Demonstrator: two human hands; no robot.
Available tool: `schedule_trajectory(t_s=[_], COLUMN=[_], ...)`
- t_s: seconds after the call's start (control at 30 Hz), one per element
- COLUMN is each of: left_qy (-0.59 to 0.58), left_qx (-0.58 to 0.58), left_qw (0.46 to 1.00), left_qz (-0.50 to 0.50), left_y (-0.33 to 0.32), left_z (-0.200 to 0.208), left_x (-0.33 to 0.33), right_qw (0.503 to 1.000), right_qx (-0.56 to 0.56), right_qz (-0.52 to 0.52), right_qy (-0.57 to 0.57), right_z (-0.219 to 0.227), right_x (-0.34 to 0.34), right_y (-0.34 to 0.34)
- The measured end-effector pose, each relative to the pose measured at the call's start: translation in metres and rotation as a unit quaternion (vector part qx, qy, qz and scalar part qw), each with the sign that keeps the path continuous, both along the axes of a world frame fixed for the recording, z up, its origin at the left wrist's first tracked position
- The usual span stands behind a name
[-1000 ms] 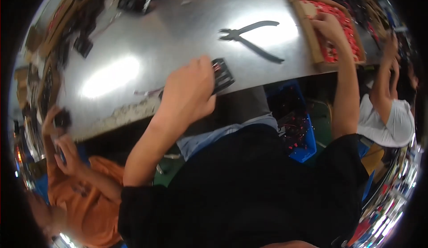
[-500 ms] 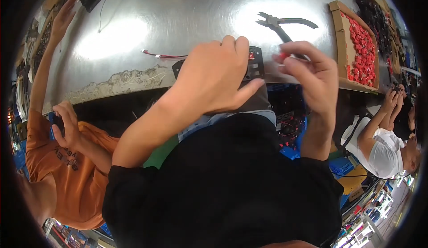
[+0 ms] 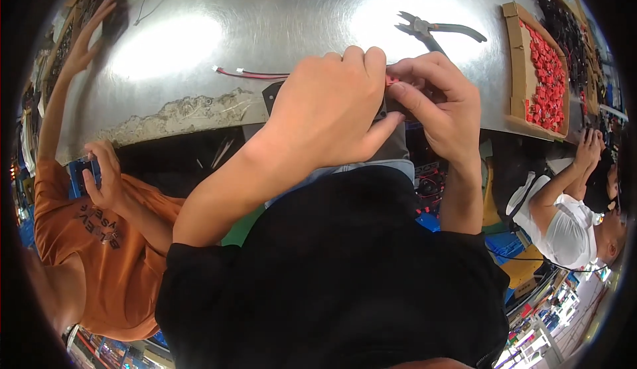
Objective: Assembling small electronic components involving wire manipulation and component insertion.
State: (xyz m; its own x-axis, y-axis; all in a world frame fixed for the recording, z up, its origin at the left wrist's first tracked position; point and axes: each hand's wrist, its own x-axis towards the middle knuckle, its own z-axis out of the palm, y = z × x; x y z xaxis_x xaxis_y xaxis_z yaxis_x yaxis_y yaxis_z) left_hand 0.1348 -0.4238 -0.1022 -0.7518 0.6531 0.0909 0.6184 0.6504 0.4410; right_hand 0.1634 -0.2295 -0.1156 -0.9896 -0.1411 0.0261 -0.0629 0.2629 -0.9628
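My left hand [image 3: 332,107] is wrapped over a black plastic housing [image 3: 271,97] at the table's near edge and hides most of it. A pair of red and black wires [image 3: 255,75] with small white plugs comes out from under that hand to the left. Close against its knuckles, my right hand [image 3: 441,100] pinches a small red part [image 3: 393,80] between thumb and forefinger, at the right end of the housing. Whether the part is seated in the housing is hidden by my fingers.
Diagonal cutters [image 3: 431,29] lie beyond my right hand. A cardboard box [image 3: 517,70] of small red parts [image 3: 547,80] stands at the right. A co-worker in an orange shirt [image 3: 109,249] reaches over the table at the left; another in white [image 3: 564,233] sits at the right.
My right hand has moved left with the red part, up to the housing's right end beside my left hand. The co-worker's dark object at the far left has shifted.
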Motion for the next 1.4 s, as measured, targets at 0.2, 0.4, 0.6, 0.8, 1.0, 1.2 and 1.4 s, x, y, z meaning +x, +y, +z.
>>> schedule_trajectory(t_s=[0.2, 0.4, 0.6, 0.8, 1.0, 1.2, 1.4], left_qy=[0.008, -0.001, -0.011, -0.003, 0.006, -0.013, 0.096], left_qx=[0.000, -0.002, -0.006, -0.004, -0.009, 0.018, 0.002], left_qw=[1.000, 1.000, 1.000, 1.000, 1.000, 1.000, 0.991], left_qz=[-0.005, -0.001, -0.002, 0.004, -0.002, 0.009, 0.091], left_y=[0.001, 0.001, 0.000, -0.001, 0.000, -0.005, -0.002], left_z=[0.000, -0.001, -0.002, -0.003, -0.002, -0.004, -0.012], left_x=[-0.001, 0.001, 0.000, 0.000, 0.001, -0.001, 0.010], right_qw=[1.000, 0.980, 0.983, 0.969, 0.978, 0.974, 0.969], right_qx=[0.024, 0.131, 0.142, 0.182, 0.135, 0.179, 0.193], right_qz=[0.017, 0.061, 0.068, 0.013, 0.015, -0.041, -0.037], right_qy=[-0.001, 0.134, 0.092, 0.169, 0.158, 0.131, 0.151], right_z=[0.005, 0.004, 0.013, 0.011, -0.008, -0.004, 0.001], right_x=[-0.004, -0.009, -0.013, -0.008, 0.011, 0.021, 0.019], right_y=[0.005, 0.008, 0.006, -0.002, 0.004, -0.010, -0.013])
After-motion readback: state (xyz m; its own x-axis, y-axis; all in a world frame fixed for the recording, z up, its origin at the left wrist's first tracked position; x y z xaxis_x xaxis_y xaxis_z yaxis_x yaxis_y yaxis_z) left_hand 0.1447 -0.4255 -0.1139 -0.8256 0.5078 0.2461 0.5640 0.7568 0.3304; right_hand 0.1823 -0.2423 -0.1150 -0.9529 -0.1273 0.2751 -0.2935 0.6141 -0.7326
